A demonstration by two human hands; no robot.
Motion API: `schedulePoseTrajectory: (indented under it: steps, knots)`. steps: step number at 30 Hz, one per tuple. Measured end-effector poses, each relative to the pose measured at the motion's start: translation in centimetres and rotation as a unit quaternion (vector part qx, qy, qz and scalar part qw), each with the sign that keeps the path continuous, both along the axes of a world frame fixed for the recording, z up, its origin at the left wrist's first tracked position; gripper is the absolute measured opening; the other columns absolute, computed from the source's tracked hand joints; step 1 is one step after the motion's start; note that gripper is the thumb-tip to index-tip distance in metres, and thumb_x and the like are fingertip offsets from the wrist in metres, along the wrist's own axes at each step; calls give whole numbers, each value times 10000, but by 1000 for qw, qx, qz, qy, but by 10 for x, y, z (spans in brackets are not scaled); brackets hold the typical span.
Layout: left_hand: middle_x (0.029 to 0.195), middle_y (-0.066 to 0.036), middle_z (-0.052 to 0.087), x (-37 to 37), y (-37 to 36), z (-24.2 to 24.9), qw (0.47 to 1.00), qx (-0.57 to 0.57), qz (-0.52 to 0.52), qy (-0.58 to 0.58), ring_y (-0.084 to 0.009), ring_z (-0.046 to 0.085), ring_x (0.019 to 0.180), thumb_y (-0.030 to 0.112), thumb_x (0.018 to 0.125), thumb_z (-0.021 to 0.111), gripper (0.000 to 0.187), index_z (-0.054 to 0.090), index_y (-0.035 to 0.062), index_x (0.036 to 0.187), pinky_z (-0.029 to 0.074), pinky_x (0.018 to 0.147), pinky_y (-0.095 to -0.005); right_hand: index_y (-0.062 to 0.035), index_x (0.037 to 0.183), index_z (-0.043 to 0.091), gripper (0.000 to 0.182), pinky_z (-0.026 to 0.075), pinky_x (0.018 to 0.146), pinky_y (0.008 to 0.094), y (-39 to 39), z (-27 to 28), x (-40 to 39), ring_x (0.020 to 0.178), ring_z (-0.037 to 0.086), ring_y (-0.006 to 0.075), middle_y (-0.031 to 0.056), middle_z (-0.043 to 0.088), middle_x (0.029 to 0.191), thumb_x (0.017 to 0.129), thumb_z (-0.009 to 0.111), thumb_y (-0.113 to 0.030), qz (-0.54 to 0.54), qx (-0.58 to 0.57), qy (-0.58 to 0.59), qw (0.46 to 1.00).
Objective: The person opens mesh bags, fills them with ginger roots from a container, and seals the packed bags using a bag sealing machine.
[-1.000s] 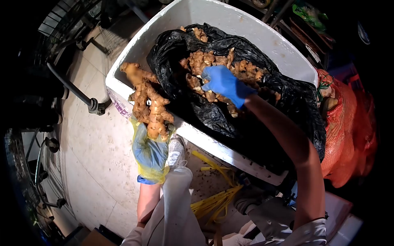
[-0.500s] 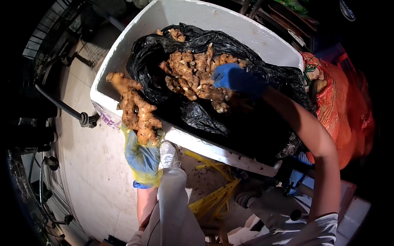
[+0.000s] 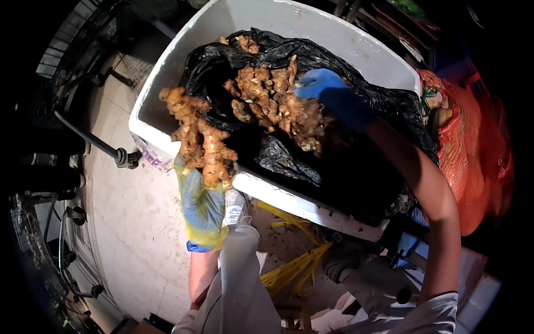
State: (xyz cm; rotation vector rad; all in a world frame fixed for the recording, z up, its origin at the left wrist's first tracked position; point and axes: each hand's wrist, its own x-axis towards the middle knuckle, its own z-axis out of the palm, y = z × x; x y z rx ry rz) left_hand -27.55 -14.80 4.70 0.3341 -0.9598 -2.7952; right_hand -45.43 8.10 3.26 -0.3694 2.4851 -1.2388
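My left hand [image 3: 203,214], in a blue glove under a yellow mesh cover, holds a large branching piece of ginger [image 3: 200,139] over the near left rim of a white foam box [image 3: 151,119]. My right hand [image 3: 328,92], in a blue glove, is over the ginger pile [image 3: 267,97] inside the box. Its fingers are curled at the pile's upper right side, and whatever they grip is too small to make out. A black plastic bag [image 3: 283,161] lies around the pile, its right part in deep shadow.
An orange-red mesh sack [image 3: 470,161] stands right of the box. Yellow straps [image 3: 297,267] lie on the floor [image 3: 133,234] near my shoe [image 3: 235,207]. A dark metal bar [image 3: 89,136] juts in from the left. Blue and white packages [image 3: 414,245] sit at lower right.
My right hand has moved up and slightly right over the pile. The left hand, its ginger and the box all appear a little further right in the view.
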Motion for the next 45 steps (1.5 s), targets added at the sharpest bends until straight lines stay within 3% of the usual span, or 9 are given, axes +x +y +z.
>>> schedulePoseTrajectory:
  steps: [1, 6, 8, 12, 20, 31, 34, 42, 45]
  knots:
    - [1198, -138, 366, -5, 4, 6, 998, -58, 13, 8, -255, 471, 1021, 143, 816, 459, 469, 257, 77, 1234, 456, 815, -357, 1, 831, 578, 270, 407, 649, 250, 7, 13, 6, 665, 515, 140, 68, 531, 655, 716, 603, -241, 33, -168, 2, 985]
    - [1143, -136, 395, -21, 10, 17, 995, -85, -1, 54, -235, 487, 1003, 243, 790, 530, 517, 274, 67, 1203, 461, 802, -314, -32, 750, 561, 172, 444, 548, 230, -33, 83, 53, 612, 542, 97, 49, 570, 665, 758, 569, -203, -60, -368, -194, 907]
    - [1167, -143, 386, -21, 12, 13, 995, -87, 3, 40, -235, 499, 992, 327, 793, 531, 560, 268, 58, 1208, 480, 763, -317, -34, 751, 571, 170, 437, 564, 236, -58, 82, 72, 638, 538, 100, 45, 581, 693, 757, 573, -204, -9, -368, -24, 929]
    - [1090, -138, 486, -16, 6, 14, 996, -46, -78, 19, -239, 532, 950, 359, 868, 352, 464, 305, 64, 1223, 506, 720, -319, -29, 930, 529, 208, 426, 711, 237, -100, 87, 94, 773, 534, 115, 54, 570, 864, 785, 559, -175, -48, -265, -35, 963]
    - [1141, -177, 447, -13, -2, 2, 979, 180, -87, 35, -283, 512, 973, 397, 831, 386, 541, 303, 38, 1227, 462, 787, -399, -9, 805, 534, 142, 441, 589, 281, -136, 43, 108, 637, 538, 159, 86, 573, 721, 741, 601, -116, -159, -409, 105, 892]
    - [1205, -129, 390, -18, 0, 4, 996, 6, -90, 24, -228, 476, 1035, 175, 737, 575, 654, 222, 35, 1269, 442, 829, -333, -7, 867, 531, 136, 420, 690, 252, -130, 55, 99, 775, 509, 141, 62, 536, 840, 747, 583, -46, -38, -121, 274, 953]
    - [1229, -123, 380, -20, -2, 5, 993, 51, -88, 64, -272, 419, 1094, 161, 801, 452, 504, 270, 54, 1259, 378, 903, -422, -31, 846, 538, 240, 468, 578, 285, -118, 57, 69, 638, 567, 196, 104, 577, 709, 719, 636, -209, -63, -261, 281, 921]
    - [1170, -144, 428, -2, -21, -10, 992, 111, -17, 59, -242, 474, 1013, 143, 844, 409, 373, 342, -5, 1180, 414, 859, -378, 10, 735, 554, 249, 424, 611, 342, 19, 13, -39, 638, 551, 228, 174, 561, 679, 755, 526, -237, -119, 62, 133, 982]
    - [1135, -146, 451, -3, -19, -3, 990, 131, -16, 40, -256, 479, 997, 153, 834, 411, 359, 374, -20, 1146, 436, 828, -385, 11, 733, 559, 246, 421, 629, 373, 34, -24, -53, 668, 547, 312, 191, 565, 720, 713, 517, -231, 44, 257, 119, 958]
